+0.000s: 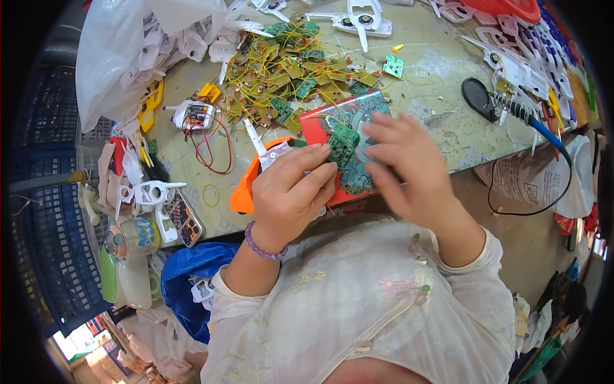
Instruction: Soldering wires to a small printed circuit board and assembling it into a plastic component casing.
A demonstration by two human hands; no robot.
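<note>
My left hand [295,182], a beaded bracelet at its wrist, pinches a small green circuit board [343,142] by its edge. The board is tilted above a red-edged flat pad [313,130] with a worn, grey-blue surface. My right hand [409,168] hovers just right of the board, its fingers apart and nothing visible in them. Beside my left hand lie an orange plastic part [242,196] and a white plastic shell piece [255,137], both partly hidden by it. Beyond the pad is a heap of circuit boards with yellow wires [281,77].
A soldering iron with a blue handle [543,131] rests in a coiled stand at the right. White plastic housings [361,20] lie at the back. On the left are a white plastic bag [105,64], a battery case with red wires [198,116] and a phone [185,221].
</note>
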